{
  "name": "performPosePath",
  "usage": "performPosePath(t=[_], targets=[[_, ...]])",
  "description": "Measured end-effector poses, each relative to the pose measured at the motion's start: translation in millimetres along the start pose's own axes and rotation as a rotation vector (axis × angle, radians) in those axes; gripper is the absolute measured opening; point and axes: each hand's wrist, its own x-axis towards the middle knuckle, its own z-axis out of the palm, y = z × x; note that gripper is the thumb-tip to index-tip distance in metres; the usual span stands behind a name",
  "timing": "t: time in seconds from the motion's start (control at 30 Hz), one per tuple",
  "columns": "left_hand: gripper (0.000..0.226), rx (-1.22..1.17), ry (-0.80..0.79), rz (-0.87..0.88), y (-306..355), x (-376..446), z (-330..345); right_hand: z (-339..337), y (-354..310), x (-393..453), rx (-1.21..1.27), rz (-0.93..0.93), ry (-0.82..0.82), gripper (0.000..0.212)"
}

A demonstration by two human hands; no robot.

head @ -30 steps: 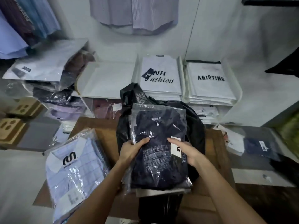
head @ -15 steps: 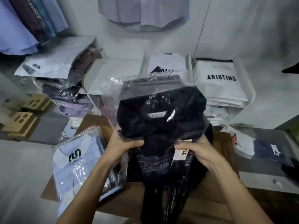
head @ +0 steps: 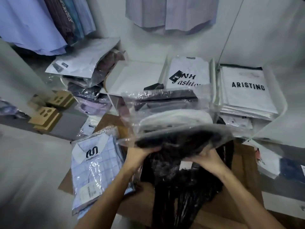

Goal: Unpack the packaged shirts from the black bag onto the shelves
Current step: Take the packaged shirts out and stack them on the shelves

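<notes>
Packaged shirts are the subject: one dark shirt in a clear plastic sleeve (head: pixel 178 129) is held up at the centre of the view, tipped nearly flat so its far edge points toward 12 o'clock, at the shelves. Both hands carry it from its near edge. The left hand (head: pixel 140 152) and the right hand (head: pixel 206 156) each have a closed grip on the sleeve, fingers curled under it; held at two points like this, the slippery, floppy package probably sags less and can be slid in level.

Directly below the hands, from the centre toward 6 o'clock, the black bag (head: pixel 181 187) lies crumpled on a brown counter (head: pixel 244 179); the lifted shirt is clear of it.

At 8 o'clock a pale checked shirt in its own sleeve (head: pixel 97 167) lies on the counter just beside the bag, apparently unpacked but not yet shelved.

Beyond, white shelves (head: pixel 137 75) run across from 11 to 1 o'clock. One bay at 12 o'clock shows a bare white floor, and looks like the likeliest place for the held shirt. To its right sit a stack of white packages printed "NH fashion" (head: pixel 188 73) and another printed "ARISTINO" (head: pixel 247 90). At 10 o'clock, loose bagged shirts (head: pixel 85 70) are heaped untidily.
</notes>
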Motion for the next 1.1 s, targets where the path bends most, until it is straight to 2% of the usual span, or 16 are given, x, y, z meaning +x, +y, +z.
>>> performPosePath(t=[0.13, 0.23, 0.27, 0.37, 0.43, 0.47, 0.53, 0.57, 0.63, 0.7, 0.77, 0.83, 0.9, 0.97, 1.07, 1.1], targets=[[0.027, -0.12, 0.065, 0.152, 75.7, 56.0, -22.5, 14.8, -60.9, 61.0, 0.004, -0.079, 0.09, 0.034], [0.066, -0.063, 0.055, 0.147, 122.5, 127.2, -63.1, 41.9, -113.5, 125.0, 0.028, -0.09, 0.129, 0.056], [0.067, -0.039, 0.043, 0.16, 136.6, 153.4, -75.4, 51.3, -127.7, 149.3, 0.045, -0.104, 0.131, 0.056], [0.048, 0.039, 0.026, 0.173, 172.7, 244.7, -102.5, 81.7, -161.5, 231.7, 0.098, -0.093, 0.181, 0.053], [0.057, 0.071, -0.02, 0.158, 187.0, 303.9, -115.3, 100.1, -171.8, 289.6, 0.112, -0.068, 0.226, 0.052], [0.065, 0.089, -0.057, 0.139, 191.0, 334.0, -120.9, 108.0, -175.0, 316.9, 0.111, -0.072, 0.264, 0.06], [0.081, 0.156, -0.154, 0.091, 191.9, 392.2, -128.9, 118.5, -181.5, 360.8, 0.088, -0.031, 0.329, 0.091], [0.082, 0.2, -0.187, 0.04, 191.4, 416.7, -129.4, 122.0, -181.3, 381.2, 0.069, -0.013, 0.335, 0.101], [0.068, 0.232, -0.254, -0.065, 181.8, 458.0, -124.1, 129.2, -170.6, 423.1, -0.015, -0.004, 0.34, 0.105], [0.054, 0.306, -0.294, -0.151, 159.8, 484.5, -114.0, 141.2, -154.3, 454.3, -0.14, 0.016, 0.329, 0.106], [0.068, 0.376, -0.251, -0.226, 130.6, 500.6, -107.4, 152.6, -131.4, 472.8, -0.278, 0.085, 0.3, 0.095], [0.082, 0.343, -0.206, -0.222, 113.6, 511.0, -104.7, 154.6, -115.1, 480.4, -0.339, 0.144, 0.275, 0.084], [0.105, 0.331, -0.178, -0.226, 114.1, 515.7, -102.4, 150.8, -112.4, 479.4, -0.364, 0.156, 0.274, 0.081], [0.12, 0.364, -0.105, -0.168, 116.3, 516.9, -107.6, 147.7, -117.5, 479.8, -0.398, 0.137, 0.282, 0.084], [0.125, 0.431, 0.011, 0.004, 121.3, 503.2, -115.0, 146.0, -131.8, 468.8, -0.458, 0.046, 0.285, 0.092], [0.119, 0.468, 0.05, 0.062, 129.5, 481.5, -116.2, 148.3, -138.3, 458.2, -0.497, -0.011, 0.279, 0.093]])
